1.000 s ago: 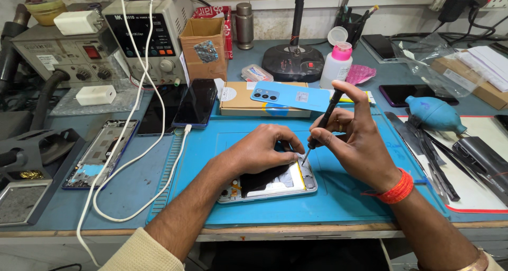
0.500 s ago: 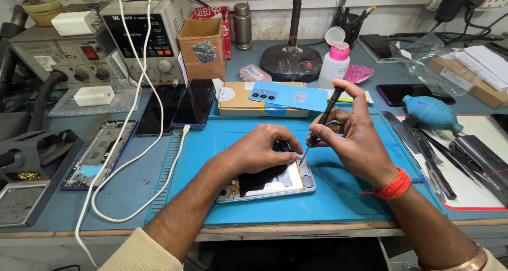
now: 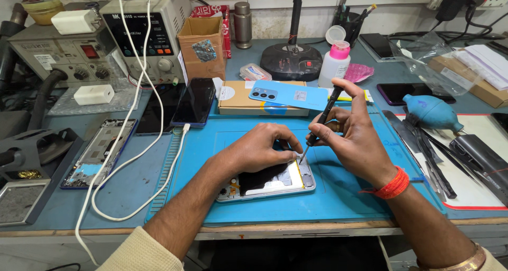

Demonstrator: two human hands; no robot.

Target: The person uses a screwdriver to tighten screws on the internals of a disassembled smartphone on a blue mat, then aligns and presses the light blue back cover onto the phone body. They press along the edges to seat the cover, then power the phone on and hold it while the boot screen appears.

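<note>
Left hand (image 3: 262,146) pressing opened phone (image 3: 272,182), right hand (image 3: 352,138) pinching screwdriver (image 3: 320,124), blue back cover (image 3: 288,95) behind, white cable (image 3: 132,160) left

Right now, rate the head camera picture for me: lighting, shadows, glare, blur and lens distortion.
Head view: even, bright overhead light and sharp focus across the blue work mat; the left hand throws a soft shadow over the opened phone; the right hand and its screwdriver show no motion blur; mild glare on the dark phone screen; the wide lens bows the bench edge.
</note>
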